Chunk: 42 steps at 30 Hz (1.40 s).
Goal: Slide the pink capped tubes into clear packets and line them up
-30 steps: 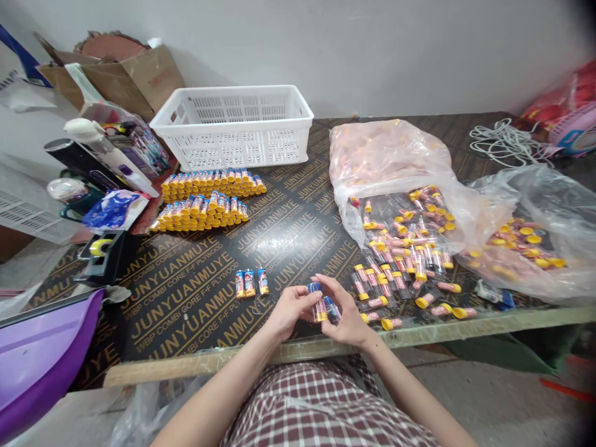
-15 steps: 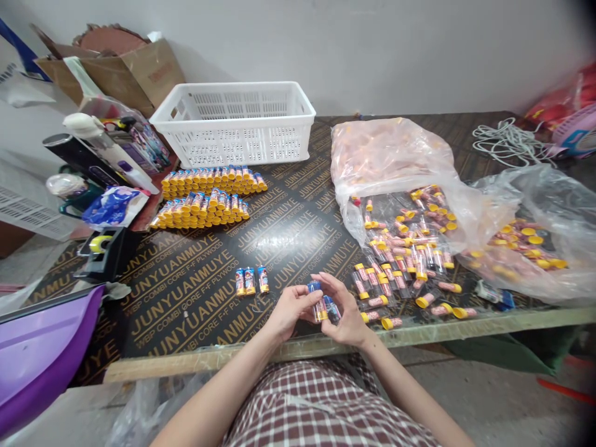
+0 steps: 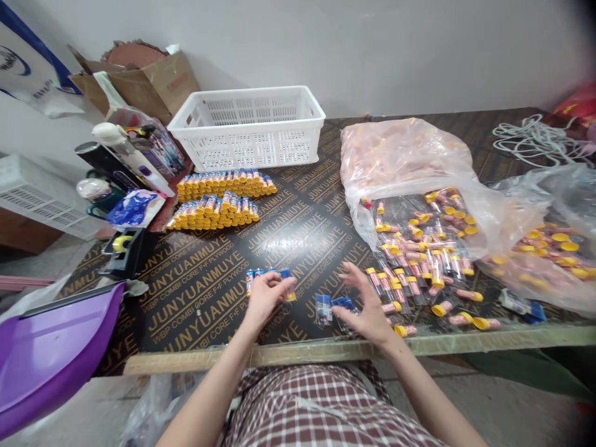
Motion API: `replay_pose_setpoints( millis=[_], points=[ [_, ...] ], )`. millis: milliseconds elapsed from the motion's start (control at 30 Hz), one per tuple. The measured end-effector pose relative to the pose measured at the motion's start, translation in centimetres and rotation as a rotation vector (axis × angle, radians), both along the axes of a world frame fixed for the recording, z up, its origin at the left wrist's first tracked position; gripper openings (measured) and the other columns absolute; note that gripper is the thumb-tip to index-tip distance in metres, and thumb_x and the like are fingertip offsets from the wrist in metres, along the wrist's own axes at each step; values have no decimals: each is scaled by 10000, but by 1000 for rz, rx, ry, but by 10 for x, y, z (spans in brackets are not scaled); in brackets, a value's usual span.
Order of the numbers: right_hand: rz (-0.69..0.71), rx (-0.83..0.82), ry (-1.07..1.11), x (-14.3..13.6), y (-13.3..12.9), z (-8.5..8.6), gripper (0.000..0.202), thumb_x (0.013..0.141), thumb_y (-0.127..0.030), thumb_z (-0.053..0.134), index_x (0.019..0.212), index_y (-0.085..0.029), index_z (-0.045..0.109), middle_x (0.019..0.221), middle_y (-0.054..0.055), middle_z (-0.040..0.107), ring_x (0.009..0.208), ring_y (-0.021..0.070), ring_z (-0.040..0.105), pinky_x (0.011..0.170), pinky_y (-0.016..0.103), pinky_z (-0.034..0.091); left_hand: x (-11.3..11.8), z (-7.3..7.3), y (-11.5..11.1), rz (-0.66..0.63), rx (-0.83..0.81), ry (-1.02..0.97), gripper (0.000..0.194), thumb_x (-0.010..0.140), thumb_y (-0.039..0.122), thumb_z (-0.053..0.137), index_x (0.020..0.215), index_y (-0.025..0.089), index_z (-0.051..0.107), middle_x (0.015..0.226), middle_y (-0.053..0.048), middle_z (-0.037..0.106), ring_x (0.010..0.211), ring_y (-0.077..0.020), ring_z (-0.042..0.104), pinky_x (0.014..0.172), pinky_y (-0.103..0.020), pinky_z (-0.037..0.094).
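My left hand (image 3: pixel 269 296) is closed on a small tube (image 3: pixel 289 285) with a blue top and a yellow end. It is beside several labelled blue-and-yellow tubes (image 3: pixel 251 280), partly hidden behind my fingers. My right hand (image 3: pixel 365 304) is open with fingers spread, holding nothing. Small blue-and-clear labels (image 3: pixel 323 308) lie on the table beside it, some partly under its thumb. Further right lies a loose heap of clear tubes with pink contents and yellow caps (image 3: pixel 414 282).
Two stacks of labelled tubes (image 3: pixel 216 212) lie before a white plastic basket (image 3: pixel 251 146). A large plastic bag (image 3: pixel 405 152) of tubes is at the back right. On the left are a tape dispenser (image 3: pixel 123 251), bottles (image 3: pixel 121 149) and a purple dustpan (image 3: pixel 60 347).
My left hand has carried the tube leftward to the small row. My right hand has let go and opened, moving slightly right. The view has shifted a little left.
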State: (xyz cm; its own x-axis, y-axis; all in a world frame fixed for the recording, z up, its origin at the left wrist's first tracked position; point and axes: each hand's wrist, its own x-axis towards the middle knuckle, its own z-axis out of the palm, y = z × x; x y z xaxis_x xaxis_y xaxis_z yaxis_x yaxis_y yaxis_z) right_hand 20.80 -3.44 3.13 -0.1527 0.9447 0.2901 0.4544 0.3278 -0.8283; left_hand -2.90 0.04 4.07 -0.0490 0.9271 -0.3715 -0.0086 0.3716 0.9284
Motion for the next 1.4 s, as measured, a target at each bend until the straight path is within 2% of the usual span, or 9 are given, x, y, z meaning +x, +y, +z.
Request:
replay_pose_setpoints(
  millis=[100, 233, 433, 500, 600, 767, 933, 1167, 1400],
  points=[
    [-285, 119, -223, 35, 7, -13, 459, 803, -305, 606, 1246, -223, 517, 1171, 103, 583, 1063, 259, 554, 968, 481, 420, -50, -11, 11, 216, 104, 495, 396, 544, 529, 755, 617, 173, 599, 538, -9, 598, 517, -144, 540, 512, -238, 391],
    [-396, 172, -411, 63, 7, -30, 221, 847, -319, 525, 981, -200, 654, 930, 94, 665, 935, 265, 587, 880, 459, 449, -92, -24, 14, 133, 57, 941, 415, 589, 596, 690, 539, 197, 587, 560, -51, 618, 581, -201, 566, 553, -275, 350],
    [-415, 118, -684, 68, -1, -34, 255, 840, -344, 523, 974, -172, 654, 896, 105, 664, 886, 270, 577, 823, 427, 437, -72, -17, 11, 114, 77, 1254, 488, 730, 667, 522, 701, 195, 643, 700, -95, 653, 680, -251, 591, 590, -296, 345],
    [-419, 83, -789, 68, -2, -33, 277, 826, -351, 542, 992, -155, 646, 916, 116, 661, 899, 278, 566, 817, 417, 423, -45, -14, 8, 83, 252, 1195, 394, 783, 564, 546, 785, 184, 650, 788, -85, 660, 733, -225, 596, 639, -286, 372],
    [-407, 33, -905, 66, -2, -31, 292, 816, -334, 564, 1022, -140, 634, 918, 117, 654, 902, 276, 555, 795, 389, 405, 4, -19, 1, -277, 430, 915, 178, 835, 336, 567, 778, 186, 644, 804, -42, 648, 770, -166, 592, 706, -245, 397],
    [-398, -32, -967, 59, -5, -28, 248, 791, -354, 605, 952, -169, 642, 866, 94, 644, 879, 272, 549, 736, 364, 381, 58, -39, -4, -640, 414, 855, 116, 741, 268, 682, 836, 212, 649, 862, -23, 617, 847, -179, 580, 713, -259, 403],
    [-420, -73, -870, 57, -10, -32, 158, 765, -344, 607, 737, -189, 619, 786, 80, 631, 837, 269, 556, 694, 360, 385, 59, -44, -1, -570, 321, 753, 114, 685, 208, 693, 637, 183, 593, 712, -5, 594, 727, -163, 576, 661, -264, 399],
    [-505, -154, -108, 46, -3, -31, 274, 755, -430, 626, 870, -181, 613, 717, 32, 643, 611, 173, 589, 593, 302, 485, 57, -36, 0, -133, -99, -146, 315, 559, 192, 729, 790, 180, 516, 503, 76, 551, 441, -108, 535, 496, -234, 453],
    [-367, -210, 489, 7, -9, -3, 292, 722, -315, 712, 967, -199, 605, 962, 66, 654, 876, 206, 652, 815, 367, 535, 54, -17, 10, 66, -221, -478, 357, 478, 249, 832, 736, 103, 634, 652, -32, 678, 535, -101, 605, 535, -211, 508]
  ],
)
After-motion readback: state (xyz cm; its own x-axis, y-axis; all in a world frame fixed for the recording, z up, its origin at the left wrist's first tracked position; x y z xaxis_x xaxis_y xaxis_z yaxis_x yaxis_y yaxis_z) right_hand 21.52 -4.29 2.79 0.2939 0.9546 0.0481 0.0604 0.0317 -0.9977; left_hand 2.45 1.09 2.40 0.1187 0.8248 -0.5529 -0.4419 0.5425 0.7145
